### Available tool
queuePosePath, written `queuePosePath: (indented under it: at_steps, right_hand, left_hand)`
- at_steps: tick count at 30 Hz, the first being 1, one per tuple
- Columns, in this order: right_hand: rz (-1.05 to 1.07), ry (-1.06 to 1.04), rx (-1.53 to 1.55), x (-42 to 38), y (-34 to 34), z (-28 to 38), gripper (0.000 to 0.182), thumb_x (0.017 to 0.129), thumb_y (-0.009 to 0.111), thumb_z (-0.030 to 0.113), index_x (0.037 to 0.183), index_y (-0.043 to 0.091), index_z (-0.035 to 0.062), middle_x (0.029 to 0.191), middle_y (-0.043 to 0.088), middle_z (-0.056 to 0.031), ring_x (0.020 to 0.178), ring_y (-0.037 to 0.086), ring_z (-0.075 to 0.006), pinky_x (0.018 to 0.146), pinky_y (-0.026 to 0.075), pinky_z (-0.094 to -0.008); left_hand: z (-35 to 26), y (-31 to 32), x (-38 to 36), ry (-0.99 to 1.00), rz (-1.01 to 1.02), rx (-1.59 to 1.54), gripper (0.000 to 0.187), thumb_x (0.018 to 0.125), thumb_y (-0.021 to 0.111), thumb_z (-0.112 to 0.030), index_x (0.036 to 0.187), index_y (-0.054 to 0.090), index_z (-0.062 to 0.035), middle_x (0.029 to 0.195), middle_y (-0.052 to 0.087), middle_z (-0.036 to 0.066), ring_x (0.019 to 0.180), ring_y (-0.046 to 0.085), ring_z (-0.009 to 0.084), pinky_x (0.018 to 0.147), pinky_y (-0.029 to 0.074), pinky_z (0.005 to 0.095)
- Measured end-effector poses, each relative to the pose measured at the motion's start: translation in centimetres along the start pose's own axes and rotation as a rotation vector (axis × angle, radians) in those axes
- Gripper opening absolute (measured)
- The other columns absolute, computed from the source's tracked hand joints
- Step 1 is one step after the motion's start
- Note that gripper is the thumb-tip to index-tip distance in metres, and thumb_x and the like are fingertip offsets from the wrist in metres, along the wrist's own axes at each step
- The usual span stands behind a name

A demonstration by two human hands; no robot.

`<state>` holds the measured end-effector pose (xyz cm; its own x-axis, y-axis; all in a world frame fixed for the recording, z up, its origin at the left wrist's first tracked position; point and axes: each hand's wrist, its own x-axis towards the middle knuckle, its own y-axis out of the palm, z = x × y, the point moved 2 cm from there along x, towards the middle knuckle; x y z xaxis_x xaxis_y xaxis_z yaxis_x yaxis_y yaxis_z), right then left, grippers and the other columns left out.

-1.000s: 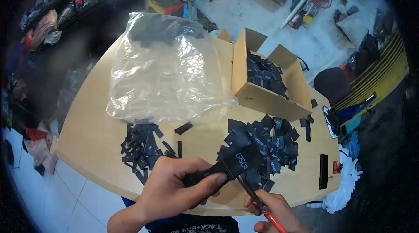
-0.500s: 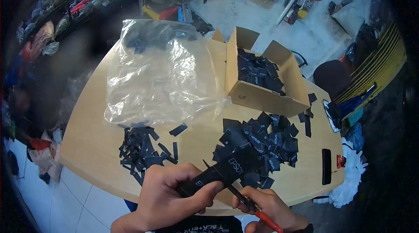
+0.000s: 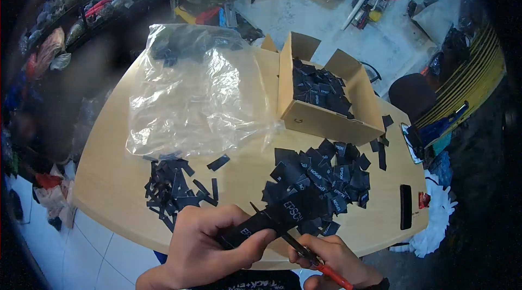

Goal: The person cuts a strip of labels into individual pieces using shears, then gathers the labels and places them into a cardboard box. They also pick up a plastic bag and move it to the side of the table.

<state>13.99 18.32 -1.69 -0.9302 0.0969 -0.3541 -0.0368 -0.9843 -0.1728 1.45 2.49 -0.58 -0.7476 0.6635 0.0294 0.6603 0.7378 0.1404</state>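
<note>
Pinching the strip (image 3: 296, 209) between thumb and fingers, my left hand (image 3: 212, 246) holds it slantwise above the near side of the table (image 3: 117, 165), its printed end stretching right and, in my view, overlapping the heap of pieces (image 3: 341, 173). My right hand (image 3: 334, 257) grasps the scissors (image 3: 296, 245) just below the strip, red handle low; the blades cross it close to my left thumb, one tip poking past the upper edge. I cannot tell how far they are closed. Slivers (image 3: 176, 185) lie beyond my left hand; the open box (image 3: 334, 121) stands behind the pieces.
</note>
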Motion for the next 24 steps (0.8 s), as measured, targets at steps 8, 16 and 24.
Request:
queuePosePath:
  at_steps: [8,16,24]
  right_hand:
    - [-0.058,0.483,0.538,-0.3,0.4,0.3,0.016,0.082,0.058,0.017,0.085,0.053,0.0023,0.057,0.039,-0.0002,0.046,0.039,-0.0091,0.040,0.034,-0.0223]
    - [-0.002,-0.423,-0.363,0.0,-0.1,1.2,0.014,0.074,0.063,0.005,0.084,0.053,0.0045,0.057,0.046,-0.0005,0.045,0.045,-0.0123,0.041,0.038,-0.0248]
    - [-0.042,-0.304,-0.306,-0.2,-0.1,0.8,0.016,0.071,0.064,0.007,0.081,0.052,0.0022,0.054,0.047,-0.0069,0.043,0.049,-0.0177,0.042,0.039,-0.0273]
  left_hand:
    - [-0.1,-0.3,0.4,0.072,-0.003,0.216,0.022,0.071,0.071,-0.007,0.058,0.054,0.0009,0.053,0.058,0.006,0.046,0.055,0.0070,0.040,0.040,0.0193]
    - [-0.2,0.0,0.6,-0.007,-0.021,0.108,0.022,0.070,0.070,-0.005,0.057,0.053,0.0004,0.052,0.059,0.006,0.044,0.055,0.0075,0.039,0.041,0.0198]
    - [0.1,0.2,0.7,-0.023,-0.023,0.039,0.021,0.069,0.070,-0.003,0.058,0.054,0.0011,0.053,0.060,0.007,0.045,0.056,0.0084,0.040,0.042,0.0198]
